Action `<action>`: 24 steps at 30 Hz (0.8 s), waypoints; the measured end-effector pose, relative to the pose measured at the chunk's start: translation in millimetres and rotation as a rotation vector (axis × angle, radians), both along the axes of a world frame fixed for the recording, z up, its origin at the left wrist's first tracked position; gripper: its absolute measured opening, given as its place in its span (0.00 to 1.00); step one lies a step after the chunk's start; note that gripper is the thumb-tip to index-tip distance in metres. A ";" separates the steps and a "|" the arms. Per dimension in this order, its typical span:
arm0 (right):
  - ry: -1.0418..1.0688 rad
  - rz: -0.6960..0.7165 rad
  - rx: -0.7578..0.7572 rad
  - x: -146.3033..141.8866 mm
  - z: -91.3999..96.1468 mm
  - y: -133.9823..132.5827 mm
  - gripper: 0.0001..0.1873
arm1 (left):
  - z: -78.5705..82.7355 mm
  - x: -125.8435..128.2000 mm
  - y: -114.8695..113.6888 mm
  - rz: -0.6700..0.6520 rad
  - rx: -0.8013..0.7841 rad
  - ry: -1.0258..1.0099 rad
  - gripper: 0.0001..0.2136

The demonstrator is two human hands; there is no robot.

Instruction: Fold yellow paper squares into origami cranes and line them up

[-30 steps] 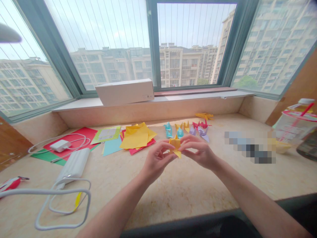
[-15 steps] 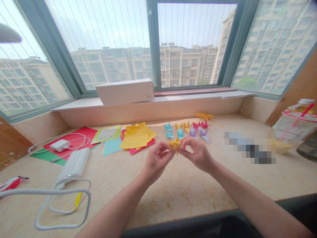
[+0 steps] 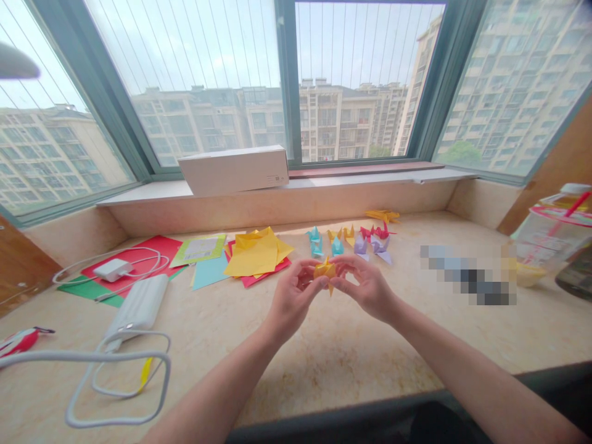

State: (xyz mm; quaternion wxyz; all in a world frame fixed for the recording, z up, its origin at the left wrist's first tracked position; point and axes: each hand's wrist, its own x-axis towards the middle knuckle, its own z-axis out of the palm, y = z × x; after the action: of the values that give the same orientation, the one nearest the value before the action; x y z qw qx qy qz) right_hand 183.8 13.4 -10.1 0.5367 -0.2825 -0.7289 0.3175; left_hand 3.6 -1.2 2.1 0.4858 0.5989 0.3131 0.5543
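Both of my hands hold a small folded piece of yellow paper (image 3: 324, 270) in the air above the marble counter (image 3: 324, 357). My left hand (image 3: 291, 299) pinches its left side and my right hand (image 3: 365, 285) pinches its right side. Just beyond my hands stand several finished paper cranes (image 3: 356, 240) in blue, yellow, purple and red. A loose stack of yellow and red paper sheets (image 3: 256, 254) lies to the left of them.
A white power bank (image 3: 139, 307) with a looped white cable (image 3: 115, 382) lies at the left, near a charger (image 3: 112, 269) on red and green sheets. A white box (image 3: 234, 169) sits on the window ledge. Plastic cups (image 3: 550, 237) stand at the right.
The yellow paper has been squeezed into a smaller, narrower shape between my fingers, and both hands have shifted slightly.
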 end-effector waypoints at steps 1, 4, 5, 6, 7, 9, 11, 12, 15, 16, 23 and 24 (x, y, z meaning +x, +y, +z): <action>-0.013 -0.003 0.005 0.2 -0.1 -0.1 0.16 | -0.1 0.1 0.3 0.008 -0.002 0.000 0.12; -0.021 -0.016 0.000 -0.6 0.5 -0.9 0.17 | 0.0 0.5 0.8 0.033 -0.009 -0.008 0.12; -0.015 -0.023 -0.008 -1.1 0.9 -1.1 0.17 | -0.2 0.6 0.8 0.035 -0.010 -0.015 0.12; -0.008 -0.029 -0.017 -1.7 1.3 -1.2 0.16 | -0.4 0.8 0.8 0.032 -0.012 -0.022 0.12; 0.000 -0.032 -0.029 -2.3 1.6 -1.1 0.16 | -0.8 0.9 0.7 0.024 -0.015 -0.029 0.13; 0.022 -0.033 -0.048 -2.9 2.0 -0.4 0.15 | -2.0 1.2 0.4 -0.003 -0.023 -0.039 0.13; 0.042 -0.032 -0.061 -2.8 2.0 0.6 0.14 | -3.3 1.4 0.1 -0.024 -0.031 -0.045 0.13; 0.049 -0.032 -0.067 -2.5 1.9 1.1 0.13 | -4.0 1.5 0.0 -0.028 -0.033 -0.049 0.14; 0.051 -0.023 -0.095 -1.8 2.1 1.8 0.15 | -5.1 1.9 0.0 -0.034 -0.034 -0.058 0.14; 0.052 -0.021 -0.106 -1.6 2.4 1.8 0.15 | -5.2 2.0 -0.1 -0.038 -0.033 -0.060 0.14; 0.045 -0.045 -0.147 -2.0 3.9 0.8 0.18 | -4.0 2.8 -2.2 -0.056 -0.042 -0.059 0.14; 0.041 -0.051 -0.153 -2.2 4.0 0.6 0.18 | -4.0 3.0 -2.4 -0.056 -0.043 -0.062 0.14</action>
State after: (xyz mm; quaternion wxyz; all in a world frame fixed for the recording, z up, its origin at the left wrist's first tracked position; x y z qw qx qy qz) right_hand 181.6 14.0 -6.1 0.5362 -0.3348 -0.6839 0.3644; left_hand 6.6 -3.6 -1.9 0.5231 0.5795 0.2930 0.5520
